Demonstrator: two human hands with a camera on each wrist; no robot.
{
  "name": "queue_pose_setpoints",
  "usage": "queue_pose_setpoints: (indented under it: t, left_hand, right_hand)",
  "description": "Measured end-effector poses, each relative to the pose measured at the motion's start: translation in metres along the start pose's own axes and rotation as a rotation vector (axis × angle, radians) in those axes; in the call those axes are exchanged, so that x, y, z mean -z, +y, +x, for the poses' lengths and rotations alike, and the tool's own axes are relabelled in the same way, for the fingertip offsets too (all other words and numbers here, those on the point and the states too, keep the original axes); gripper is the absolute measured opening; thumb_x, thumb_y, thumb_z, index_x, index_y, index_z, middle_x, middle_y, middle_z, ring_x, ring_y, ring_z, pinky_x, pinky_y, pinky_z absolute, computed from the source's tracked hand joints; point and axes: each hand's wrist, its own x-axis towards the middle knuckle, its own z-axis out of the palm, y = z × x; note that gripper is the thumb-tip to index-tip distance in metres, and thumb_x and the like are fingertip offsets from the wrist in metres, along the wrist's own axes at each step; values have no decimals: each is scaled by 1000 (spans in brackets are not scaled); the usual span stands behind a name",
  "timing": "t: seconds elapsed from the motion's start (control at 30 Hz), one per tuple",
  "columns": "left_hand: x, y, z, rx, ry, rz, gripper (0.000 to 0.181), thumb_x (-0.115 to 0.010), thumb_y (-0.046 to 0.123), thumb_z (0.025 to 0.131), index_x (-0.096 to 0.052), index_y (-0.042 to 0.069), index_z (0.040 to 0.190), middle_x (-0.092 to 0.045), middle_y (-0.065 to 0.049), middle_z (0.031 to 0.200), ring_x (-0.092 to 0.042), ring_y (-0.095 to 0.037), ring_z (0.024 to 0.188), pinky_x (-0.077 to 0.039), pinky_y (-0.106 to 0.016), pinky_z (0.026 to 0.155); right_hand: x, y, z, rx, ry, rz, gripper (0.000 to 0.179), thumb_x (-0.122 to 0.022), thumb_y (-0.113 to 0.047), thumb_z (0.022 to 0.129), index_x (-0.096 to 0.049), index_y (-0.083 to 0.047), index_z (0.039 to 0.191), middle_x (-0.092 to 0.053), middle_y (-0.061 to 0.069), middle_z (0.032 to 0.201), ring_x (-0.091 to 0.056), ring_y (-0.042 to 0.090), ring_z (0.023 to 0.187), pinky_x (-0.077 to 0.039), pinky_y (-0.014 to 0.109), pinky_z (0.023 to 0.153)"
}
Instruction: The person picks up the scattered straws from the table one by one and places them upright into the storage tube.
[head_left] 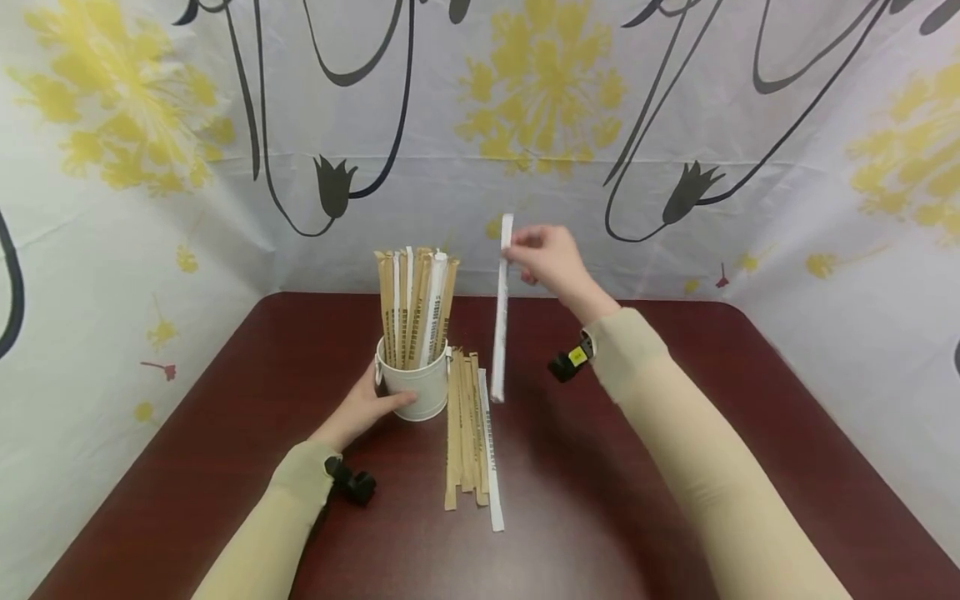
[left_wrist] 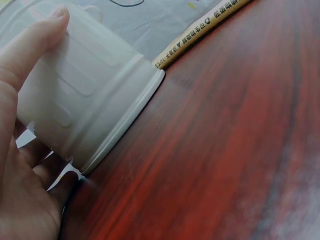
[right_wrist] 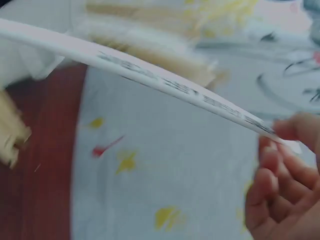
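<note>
A small white metal bucket stands upright on the table, holding several paper-wrapped straws, some brown and some white. My left hand grips its left side, the thumb across the front; in the left wrist view the thumb lies along the bucket's wall and the fingers reach around below. My right hand pinches a white paper-wrapped straw near its top end. That straw hangs almost upright to the right of the bucket, printed lettering showing along its wrapper in the right wrist view.
Beside the bucket, several loose wrapped straws, mostly brown with a white one at the right, lie on the dark red table. A patterned white cloth hangs behind the table and along both sides.
</note>
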Motion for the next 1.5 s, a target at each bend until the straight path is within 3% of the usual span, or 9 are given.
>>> queue_pose_setpoints:
  t: [0.13,0.23,0.37,0.5,0.73,0.87,1.13,1.33,1.5]
  left_hand:
    - [1,-1,0,-3,3,2,97,-78,22,84,-12,23,156,-30,-9,153,-27,-25,139,-19,-49,112]
    - [1,-2,-1,-11,9,-4,98,-78,21,84,-12,26,156,-30,-6,154,-27,-23,139,-19,-49,112]
    - [1,-2,-2,-28,10,-7,96,-78,20,84,-14,29,155,-33,-3,152,-30,-22,137,-21,-47,111]
    - [1,-1,-1,-34,0,5,92,-77,19,84,-18,23,155,-35,-7,150,-33,-24,136,-24,-48,110]
    - [1,-2,1,-26,10,2,94,-78,19,84,-17,26,155,-35,-5,151,-32,-23,136,-22,-48,110]
    - [1,-1,2,-37,0,-2,94,-78,19,84,-16,30,155,-35,-3,151,-33,-23,136,-23,-48,110]
    - [-1,1,3,-57,5,21,95,-79,21,83,-17,33,154,-33,-1,151,-33,-20,136,-25,-47,109]
    - [0,1,3,-77,-5,17,97,-78,19,84,-13,31,155,-31,-3,154,-31,-22,138,-25,-48,110]
    - [-1,-1,1,-68,-1,13,97,-78,19,84,-13,29,155,-30,-4,154,-30,-24,138,-24,-50,110]
  right_hand:
    - [-9,-33,0,130,128,112,17,-70,-18,88,-68,-4,98,-67,6,87,-50,13,52,-49,27,55]
    - [-19,-45,0,206,184,156,15,-70,-18,89,-68,-5,96,-66,5,84,-49,14,53,-47,27,55]
    - [-32,-44,3,271,223,156,14,-70,-15,88,-69,-4,95,-66,4,82,-51,15,55,-46,25,53]
    - [-44,-30,2,265,211,95,14,-70,-14,88,-69,-2,95,-66,5,84,-55,16,60,-47,25,54]
    - [-71,6,-6,221,79,-93,12,-69,-18,89,-69,-6,92,-66,3,82,-59,15,71,-48,28,63]
    - [-83,21,-12,204,17,-151,12,-69,-21,89,-68,-9,91,-66,1,81,-59,17,74,-48,31,65]
    - [-86,54,-22,114,-116,-269,17,-68,-24,88,-69,-9,95,-68,1,89,-61,16,81,-50,33,73]
    - [-79,90,-33,-51,-330,-551,16,-72,-25,84,-70,-10,79,-63,-1,71,-55,14,63,-44,30,57]
    - [-79,104,-42,-182,-483,-681,25,-77,-34,81,-70,-11,71,-61,3,62,-56,19,53,-44,31,48]
